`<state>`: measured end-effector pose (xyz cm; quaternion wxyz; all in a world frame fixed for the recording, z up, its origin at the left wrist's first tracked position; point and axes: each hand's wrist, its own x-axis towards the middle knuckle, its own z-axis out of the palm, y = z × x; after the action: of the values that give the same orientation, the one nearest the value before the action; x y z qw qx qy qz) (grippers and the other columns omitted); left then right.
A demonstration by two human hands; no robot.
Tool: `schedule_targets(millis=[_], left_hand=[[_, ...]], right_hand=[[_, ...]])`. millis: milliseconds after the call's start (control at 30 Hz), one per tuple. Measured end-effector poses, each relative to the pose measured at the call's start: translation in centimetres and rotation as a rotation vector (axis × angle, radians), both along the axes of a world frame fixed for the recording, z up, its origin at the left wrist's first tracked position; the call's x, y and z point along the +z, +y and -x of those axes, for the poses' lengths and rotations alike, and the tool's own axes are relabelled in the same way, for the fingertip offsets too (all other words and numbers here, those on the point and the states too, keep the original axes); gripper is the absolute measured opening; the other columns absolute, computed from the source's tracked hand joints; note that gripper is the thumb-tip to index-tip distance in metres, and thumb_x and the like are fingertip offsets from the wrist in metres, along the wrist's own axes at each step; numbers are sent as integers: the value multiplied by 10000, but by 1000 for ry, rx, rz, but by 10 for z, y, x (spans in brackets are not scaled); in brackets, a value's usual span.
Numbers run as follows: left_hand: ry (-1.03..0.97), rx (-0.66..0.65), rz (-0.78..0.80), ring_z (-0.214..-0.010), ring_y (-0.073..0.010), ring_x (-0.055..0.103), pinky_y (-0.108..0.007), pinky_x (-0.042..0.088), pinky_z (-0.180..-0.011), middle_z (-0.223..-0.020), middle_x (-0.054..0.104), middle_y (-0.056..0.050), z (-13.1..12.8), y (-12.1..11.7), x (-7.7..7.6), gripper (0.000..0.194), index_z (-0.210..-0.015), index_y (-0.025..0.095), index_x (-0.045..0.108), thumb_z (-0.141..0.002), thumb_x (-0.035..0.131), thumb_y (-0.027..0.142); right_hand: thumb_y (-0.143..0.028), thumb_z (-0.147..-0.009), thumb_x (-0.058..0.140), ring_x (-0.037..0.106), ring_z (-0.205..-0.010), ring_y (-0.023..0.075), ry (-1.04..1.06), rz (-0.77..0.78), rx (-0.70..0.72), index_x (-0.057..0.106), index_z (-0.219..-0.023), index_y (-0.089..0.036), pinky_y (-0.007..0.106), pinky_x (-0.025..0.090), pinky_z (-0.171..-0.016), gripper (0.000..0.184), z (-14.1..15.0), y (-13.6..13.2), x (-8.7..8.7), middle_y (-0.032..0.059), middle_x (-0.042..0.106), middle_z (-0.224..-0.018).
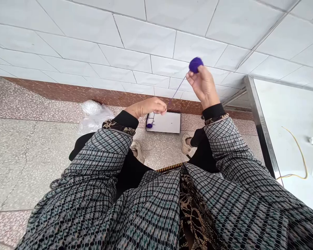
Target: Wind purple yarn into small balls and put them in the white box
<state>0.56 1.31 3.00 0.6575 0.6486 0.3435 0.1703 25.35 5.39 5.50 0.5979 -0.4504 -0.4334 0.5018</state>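
My right hand [203, 86] is raised in front of the tiled wall, its fingers closed on a purple ball of yarn [195, 64]. From the ball a thin purple strand [179, 85] slants down to my left hand [153, 106]. That hand is pinched round the strand, lower and to the left. Beyond and below it, a shallow box [164, 122] with a dark rim and white inside lies on the floor. A smaller purple bundle of yarn [149, 125] sits in the box's left corner, with a strand rising from it toward my left hand.
To the left on the floor are a white ball of yarn [91, 107] and a clear plastic bag [95, 119]. A white table [281, 104] with a metal edge stands at the right, a yellow cord [299, 149] on it. White wall tiles [135, 31] rise ahead.
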Motion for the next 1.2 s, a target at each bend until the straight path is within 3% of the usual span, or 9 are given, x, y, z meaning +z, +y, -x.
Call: schedule_targets(millis=[100,167,300,467,633,800,1033,1100,1200], left_hand=[[-54,-245,-34,-538,-137,453,-279,351,-576,-572,591,-61,1,-6,13,156,-536,175,721,-689,720,208],[-142,-218,-80,-558,-147,486,-292,379,-600,-573,591,-68,5,-6,18,166,-535,164,721,-688,723,229],[-332,146,-93,-520,-114,429,-280,357,-571,-535,504,-40,16,1,18,257,-492,156,631,-743,686,168],[-341,540,-44,-492,-62,355,-215,295,-534,-548,459,2,18,13,16,384,-523,143,541,-871,558,-17],[-147,609,-16,-495,-51,348,-197,225,-494,-525,472,10,8,17,2,400,-523,126,589,-863,515,-70],[1,355,-10,-495,-70,436,-189,310,-504,-592,575,-9,-6,11,-15,313,-614,151,703,-885,633,11],[39,10,-128,-567,-109,508,-196,399,-574,-596,579,-2,-9,-1,-1,236,-716,144,771,-859,613,44],[31,71,-156,-545,-102,484,-199,380,-564,-592,572,3,-3,-1,5,208,-718,136,762,-850,622,56],[37,237,-213,-504,-91,425,-203,335,-547,-554,516,30,7,5,10,196,-714,133,731,-857,618,61]], right_hand=[[-199,-829,791,561,-777,160,-335,117,-29,489,-989,-253,326,589,-823,346,11,2,-19,8,598,-940],[-62,-774,763,534,-811,172,-623,114,74,511,-926,-241,339,553,-854,344,16,-6,-25,7,591,-911],[-15,-718,724,511,-796,197,-849,154,593,612,-916,-216,343,491,-786,304,15,-29,-19,8,608,-857],[-104,-661,787,562,-839,174,-391,203,986,634,-1008,-200,270,505,-726,391,11,-38,-8,-1,650,-930],[-229,-640,924,627,-879,164,-124,81,930,587,-1078,-191,280,616,-751,554,16,-28,-13,27,641,-1057],[-407,-704,994,653,-859,155,-64,31,738,528,-1057,-230,289,634,-798,611,24,-23,-19,15,624,-1051],[-138,-800,783,593,-885,171,-493,11,349,483,-993,-245,308,559,-853,373,35,-18,-30,12,603,-1044],[-78,-786,733,589,-958,193,-650,9,365,542,-1002,-224,331,539,-925,323,34,-23,-28,26,621,-1039],[-101,-806,706,567,-882,188,-688,72,635,643,-1024,-193,319,527,-843,245,32,-35,-21,19,650,-964]])
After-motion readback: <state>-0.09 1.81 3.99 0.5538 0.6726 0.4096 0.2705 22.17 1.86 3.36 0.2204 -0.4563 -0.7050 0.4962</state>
